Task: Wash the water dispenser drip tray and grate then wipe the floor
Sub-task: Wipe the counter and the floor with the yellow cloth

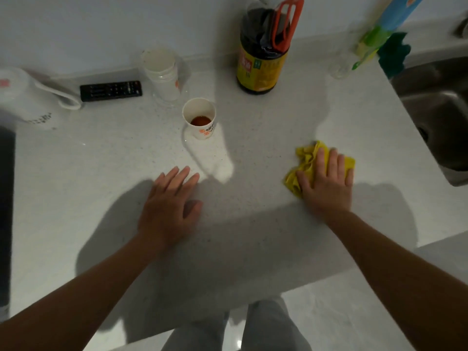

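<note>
Our right hand (326, 181) lay flat, fingers spread, pressing on a crumpled yellow cloth (307, 160) against the surface (253, 236), at about four o'clock in our view. Our left hand (169, 206) rested open and empty on the surface at about seven o'clock, gripping nothing.

Just beyond the left hand, toward twelve o'clock, stood a paper cup (199, 119) with a little dark liquid in it; past it were a stack of cups (162, 72), a remote control (111, 90) at ten o'clock and a dark sauce bottle (263, 54) at one o'clock. A steel sink (440, 107) sat at three o'clock.

We saw no drip tray or grate anywhere, so we could not tell whether they were washed. We judged that the cloth was on the surface, not the floor (354, 312), whose wiping seemed left to do.
</note>
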Action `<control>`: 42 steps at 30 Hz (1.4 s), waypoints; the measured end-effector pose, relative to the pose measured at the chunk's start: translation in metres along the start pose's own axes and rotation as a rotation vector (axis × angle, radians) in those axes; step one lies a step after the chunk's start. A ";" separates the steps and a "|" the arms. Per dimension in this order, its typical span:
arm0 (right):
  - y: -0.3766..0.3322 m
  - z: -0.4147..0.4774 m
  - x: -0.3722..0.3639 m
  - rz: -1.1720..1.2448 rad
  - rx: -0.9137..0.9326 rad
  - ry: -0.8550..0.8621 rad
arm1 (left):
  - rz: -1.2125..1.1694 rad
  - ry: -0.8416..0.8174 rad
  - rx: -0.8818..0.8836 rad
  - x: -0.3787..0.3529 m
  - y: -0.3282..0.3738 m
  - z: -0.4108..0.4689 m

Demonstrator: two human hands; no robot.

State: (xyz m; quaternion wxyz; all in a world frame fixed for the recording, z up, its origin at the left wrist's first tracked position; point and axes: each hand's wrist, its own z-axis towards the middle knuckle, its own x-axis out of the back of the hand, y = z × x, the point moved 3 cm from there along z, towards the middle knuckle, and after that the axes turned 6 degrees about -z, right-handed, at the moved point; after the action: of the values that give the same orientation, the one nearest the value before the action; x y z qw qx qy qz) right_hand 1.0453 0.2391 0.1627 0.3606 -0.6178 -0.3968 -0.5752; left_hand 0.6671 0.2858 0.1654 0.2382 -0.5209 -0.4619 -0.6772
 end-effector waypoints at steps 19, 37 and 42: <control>-0.092 -0.199 -0.001 -0.040 0.442 0.063 | -0.141 -0.044 -0.022 0.019 0.011 -0.022; -0.045 -0.392 -0.029 0.556 0.215 -0.648 | -0.415 -0.383 0.666 0.032 0.059 -0.383; -0.073 -0.473 -0.034 0.535 0.250 -0.776 | -0.410 -0.392 0.861 0.026 0.034 -0.495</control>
State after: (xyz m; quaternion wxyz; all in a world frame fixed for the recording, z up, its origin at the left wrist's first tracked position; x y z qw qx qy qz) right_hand 0.7776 -0.1589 0.1647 0.3928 -0.8189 -0.3953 -0.1373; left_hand 0.4449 -0.1581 0.1869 0.2022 -0.3915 -0.8275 -0.3481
